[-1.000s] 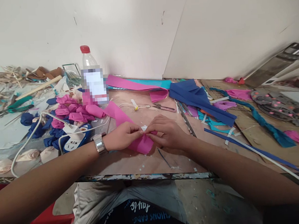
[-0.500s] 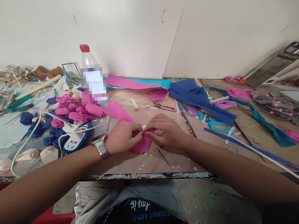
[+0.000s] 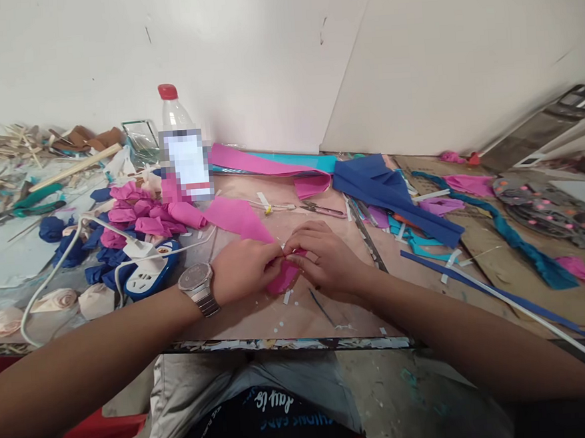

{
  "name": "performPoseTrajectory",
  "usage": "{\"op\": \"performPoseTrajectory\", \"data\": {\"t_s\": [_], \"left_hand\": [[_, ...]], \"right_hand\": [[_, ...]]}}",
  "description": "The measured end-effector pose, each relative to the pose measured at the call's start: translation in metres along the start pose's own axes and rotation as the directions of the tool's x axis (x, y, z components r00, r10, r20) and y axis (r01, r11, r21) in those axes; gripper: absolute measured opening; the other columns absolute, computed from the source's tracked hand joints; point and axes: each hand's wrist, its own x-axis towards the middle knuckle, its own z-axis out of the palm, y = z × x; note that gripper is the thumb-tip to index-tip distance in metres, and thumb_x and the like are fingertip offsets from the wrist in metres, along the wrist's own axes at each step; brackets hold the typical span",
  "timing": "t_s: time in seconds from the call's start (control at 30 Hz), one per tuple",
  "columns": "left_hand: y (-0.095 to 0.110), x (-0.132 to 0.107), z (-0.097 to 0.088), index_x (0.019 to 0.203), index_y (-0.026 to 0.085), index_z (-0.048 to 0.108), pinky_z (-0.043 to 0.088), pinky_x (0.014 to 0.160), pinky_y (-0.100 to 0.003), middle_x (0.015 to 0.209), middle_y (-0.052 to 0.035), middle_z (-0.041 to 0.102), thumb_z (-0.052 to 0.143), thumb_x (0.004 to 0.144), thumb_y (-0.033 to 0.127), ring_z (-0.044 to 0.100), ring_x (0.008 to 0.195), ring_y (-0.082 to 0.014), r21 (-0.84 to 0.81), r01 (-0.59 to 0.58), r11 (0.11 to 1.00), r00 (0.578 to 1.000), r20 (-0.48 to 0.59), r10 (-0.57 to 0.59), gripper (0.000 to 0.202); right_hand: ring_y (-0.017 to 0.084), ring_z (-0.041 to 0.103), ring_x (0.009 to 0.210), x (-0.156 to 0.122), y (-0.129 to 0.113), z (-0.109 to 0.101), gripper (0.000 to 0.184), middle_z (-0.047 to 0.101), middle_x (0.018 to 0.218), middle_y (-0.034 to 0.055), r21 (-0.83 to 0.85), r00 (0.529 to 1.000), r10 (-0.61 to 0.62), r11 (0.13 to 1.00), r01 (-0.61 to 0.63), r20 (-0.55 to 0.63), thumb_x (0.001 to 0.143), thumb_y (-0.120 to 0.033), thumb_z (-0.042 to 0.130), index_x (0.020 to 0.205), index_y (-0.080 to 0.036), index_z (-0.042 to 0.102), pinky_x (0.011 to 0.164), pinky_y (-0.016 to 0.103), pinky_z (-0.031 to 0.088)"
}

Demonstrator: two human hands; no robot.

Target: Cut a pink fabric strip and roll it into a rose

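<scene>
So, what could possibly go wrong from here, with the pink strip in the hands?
The pink strip, pinched between left hand and right hand, might slip if either loosens. Also, the watch sits near the socket block, so a sideways move could bump it.

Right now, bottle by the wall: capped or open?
Capped: the clear bottle has a red cap on its neck; how tight, can't tell.

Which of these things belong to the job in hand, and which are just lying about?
Part of the job:
pink strip, pinched by left hand and right hand;
pink bundles, probably: matching colour.

Apparently just lying about:
bottle;
green-handled tool;
socket block;
sticks.
</scene>
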Motion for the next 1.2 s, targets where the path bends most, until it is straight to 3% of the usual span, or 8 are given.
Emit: {"op": "performPoseTrajectory", "data": {"t_s": [0.33,0.57,0.73,0.87,1.2], "left_hand": [[-0.005,0.003,-0.001,0.097,0.019,0.070,0.033,0.060,-0.031,0.087,-0.0053,0.078,0.045,0.110,0.034,0.069,0.073,-0.0191,0.058,-0.121,0.991,0.988,0.105,0.114,0.033],[-0.004,0.002,0.002,0.097,0.018,0.069,0.039,0.062,-0.030,0.091,-0.0068,0.079,0.043,0.110,0.035,0.071,0.077,-0.0196,0.023,-0.180,0.983,0.979,0.102,0.177,0.033],[-0.005,0.000,0.001,0.098,0.020,0.071,0.039,0.065,-0.030,0.089,-0.0058,0.078,0.046,0.108,0.034,0.071,0.079,-0.0202,-0.033,-0.129,0.991,0.991,0.036,0.130,0.029],[-0.006,-0.001,-0.001,0.099,0.021,0.072,0.036,0.065,-0.031,0.085,-0.0054,0.077,0.046,0.108,0.038,0.070,0.077,-0.0210,-0.036,-0.076,0.996,0.996,0.051,0.078,0.033],[-0.006,-0.003,-0.008,0.097,0.020,0.075,0.035,0.065,-0.032,0.081,-0.0058,0.077,0.052,0.100,0.033,0.067,0.072,-0.0216,-0.159,-0.002,0.987,1.000,0.012,0.004,0.027]], "right_hand": [[0.025,0.065,0.096,0.001,0.003,-0.002,0.004,0.075,0.094,0.0053,0.066,0.997,0.013,0.998,-0.018,0.078,0.096,-0.024,0.065,0.094,-0.022,0.068,0.094,0.042,0.047],[0.025,0.062,0.097,0.003,0.000,-0.005,0.009,0.072,0.092,0.0062,0.073,0.983,0.024,0.997,-0.037,0.180,0.098,-0.023,0.059,0.090,-0.021,0.064,0.094,0.042,0.046],[0.025,0.062,0.096,0.003,0.002,-0.007,0.013,0.072,0.093,0.0064,0.090,0.986,0.021,0.995,-0.036,0.165,0.101,-0.028,0.058,0.091,-0.021,0.064,0.093,0.042,0.046],[0.023,0.064,0.094,0.003,0.007,-0.004,0.011,0.073,0.091,0.0048,0.116,0.994,0.004,0.993,-0.016,0.105,0.099,-0.031,0.064,0.094,-0.022,0.068,0.091,0.040,0.046],[0.022,0.061,0.085,0.003,0.013,-0.004,0.005,0.070,0.086,0.0042,0.112,0.999,0.025,0.993,-0.030,0.040,0.093,-0.022,0.061,0.089,-0.022,0.063,0.082,0.038,0.047]]}}
